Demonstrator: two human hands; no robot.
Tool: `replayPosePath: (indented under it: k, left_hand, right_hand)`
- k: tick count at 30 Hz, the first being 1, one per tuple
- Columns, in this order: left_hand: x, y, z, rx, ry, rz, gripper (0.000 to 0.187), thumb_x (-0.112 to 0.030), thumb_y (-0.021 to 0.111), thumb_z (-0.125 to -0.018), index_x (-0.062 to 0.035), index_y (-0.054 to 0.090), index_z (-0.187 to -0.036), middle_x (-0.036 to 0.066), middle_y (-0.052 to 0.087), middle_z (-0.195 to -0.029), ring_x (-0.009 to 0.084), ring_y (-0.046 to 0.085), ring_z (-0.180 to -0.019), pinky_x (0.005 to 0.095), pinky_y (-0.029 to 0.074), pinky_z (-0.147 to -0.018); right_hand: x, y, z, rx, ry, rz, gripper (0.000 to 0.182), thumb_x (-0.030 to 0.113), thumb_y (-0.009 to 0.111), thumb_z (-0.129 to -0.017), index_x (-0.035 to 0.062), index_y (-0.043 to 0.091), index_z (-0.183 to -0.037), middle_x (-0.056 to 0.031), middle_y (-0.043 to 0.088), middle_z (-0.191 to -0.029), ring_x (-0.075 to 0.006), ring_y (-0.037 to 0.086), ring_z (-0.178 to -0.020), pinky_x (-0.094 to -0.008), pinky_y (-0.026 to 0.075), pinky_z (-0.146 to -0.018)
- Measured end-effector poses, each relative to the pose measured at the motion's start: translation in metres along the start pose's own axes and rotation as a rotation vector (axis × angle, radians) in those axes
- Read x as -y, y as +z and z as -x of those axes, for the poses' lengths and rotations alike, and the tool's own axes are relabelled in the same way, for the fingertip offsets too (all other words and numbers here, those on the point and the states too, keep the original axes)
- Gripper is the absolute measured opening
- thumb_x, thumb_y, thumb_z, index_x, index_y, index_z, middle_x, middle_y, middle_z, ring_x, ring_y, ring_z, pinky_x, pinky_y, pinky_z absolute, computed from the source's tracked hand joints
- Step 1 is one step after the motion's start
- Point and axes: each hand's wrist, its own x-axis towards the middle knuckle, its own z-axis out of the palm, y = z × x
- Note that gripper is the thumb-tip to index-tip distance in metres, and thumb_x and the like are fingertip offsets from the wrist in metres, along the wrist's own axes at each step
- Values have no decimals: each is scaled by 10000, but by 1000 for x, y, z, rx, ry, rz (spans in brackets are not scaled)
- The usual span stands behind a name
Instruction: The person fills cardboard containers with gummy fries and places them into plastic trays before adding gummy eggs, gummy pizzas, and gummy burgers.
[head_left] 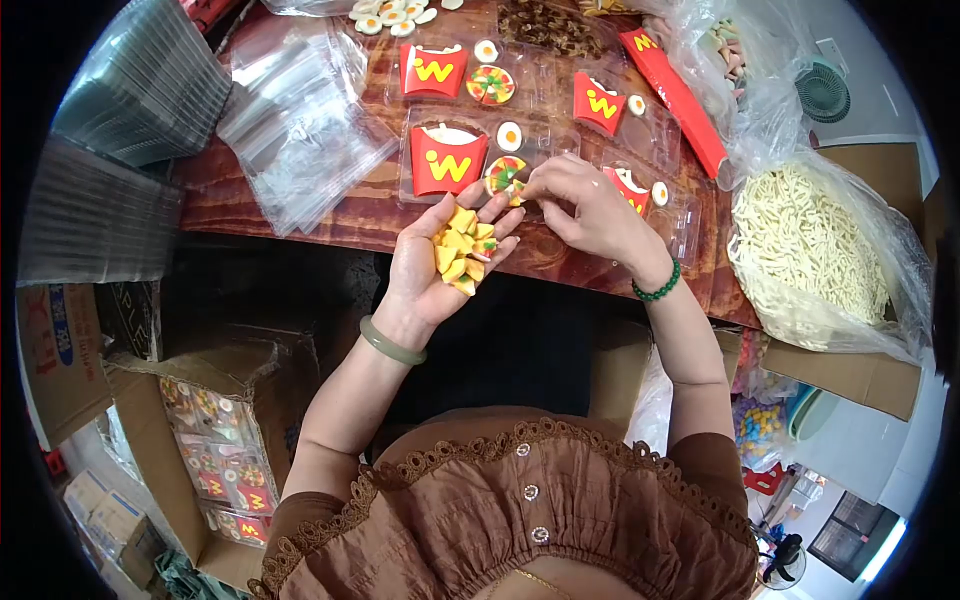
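My left hand is palm up over the table's front edge, cupped under a pile of small yellow wedge pieces. My right hand pinches a small wedge piece at the tips of thumb and forefinger, beside a round of colourful wedges. That round lies in a clear plastic tray with a red carton and a fried-egg piece. Behind it, another tray holds a red carton, an egg and a multicoloured round. Two trays at the right hold red cartons and eggs.
Clear plastic bags and stacked clear trays are at the left. A long red carton stack lies at the right, near a bag of pale strips. An open cardboard box of packed sets stands lower left.
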Motion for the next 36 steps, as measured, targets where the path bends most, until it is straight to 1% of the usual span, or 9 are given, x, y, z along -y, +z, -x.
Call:
replayPosePath:
  k: [9, 11, 15, 17, 20, 23, 27, 30, 36]
  left_hand:
    - [1, 1, -1, 7, 19, -3, 366, -301, 333, -998, -81, 468, -1257, 153, 500, -1285, 341, 499, -1183, 463, 461, -940]
    - [3, -2, -2, 17, 24, -41, 373, -301, 336, -998, -80, 455, -1275, 145, 507, -1271, 306, 531, -1141, 460, 463, -938]
    - [9, 6, -3, 64, 11, 8, 387, -304, 343, -997, -69, 458, -1282, 166, 514, -1256, 312, 540, -1120, 482, 438, -972]
    - [9, 6, -4, 66, 5, 13, 383, -304, 349, -997, -66, 476, -1267, 156, 533, -1229, 293, 553, -1099, 477, 438, -974]
    - [7, 1, -2, 37, -2, -75, 380, -297, 353, -995, -79, 446, -1292, 138, 530, -1240, 261, 561, -1096, 434, 470, -937]
    - [7, 3, -2, 2, -11, -60, 369, -294, 354, -994, -74, 460, -1272, 146, 527, -1244, 289, 544, -1130, 435, 471, -938]
    - [7, 3, -2, 1, -10, -54, 359, -290, 361, -993, -68, 470, -1252, 154, 520, -1256, 317, 526, -1157, 436, 471, -940]
    - [6, 2, -1, -3, -12, -38, 354, -288, 369, -991, -63, 473, -1243, 160, 514, -1265, 333, 521, -1158, 437, 471, -942]
    - [3, 9, 3, 0, -47, -15, 365, -264, 397, -982, -47, 468, -1266, 176, 495, -1298, 352, 475, -1207, 464, 422, -985]
  right_hand:
    - [5, 1, 0, -58, 50, -55, 131, -1, 606, -773, 34, 630, -897, -92, 624, -907, -257, 580, -881, -358, 466, -787]
    - [25, -4, -4, -95, -7, -236, 112, 35, 635, -779, 36, 635, -891, -91, 627, -906, -245, 578, -863, -354, 464, -774]
    - [34, 3, -5, 60, 54, -258, 136, 91, 665, -779, 29, 642, -898, -79, 627, -895, -251, 582, -896, -351, 459, -813]
    - [33, 1, -5, 83, 35, -236, 133, 80, 653, -806, 10, 628, -917, -69, 627, -890, -203, 603, -897, -319, 475, -804]
    - [39, 0, 3, -10, 451, -804, 105, 57, 603, -874, -14, 606, -952, -35, 625, -906, -83, 587, -842, -228, 486, -731]
    - [39, -12, 2, -110, 401, -956, 98, 44, 602, -869, -4, 612, -954, -20, 625, -911, -79, 584, -844, -219, 475, -729]
    - [21, -18, 6, -111, 430, -432, 94, 36, 623, -838, 6, 621, -927, -34, 628, -895, -83, 581, -839, -222, 464, -731]
    - [18, -19, 7, -186, 209, -302, 127, 53, 645, -786, 21, 638, -908, -43, 636, -869, -102, 594, -746, -231, 463, -625]
    - [35, -43, 36, -276, 187, -291, 117, 24, 649, -772, 24, 643, -889, -62, 643, -853, -152, 603, -767, -257, 473, -648]
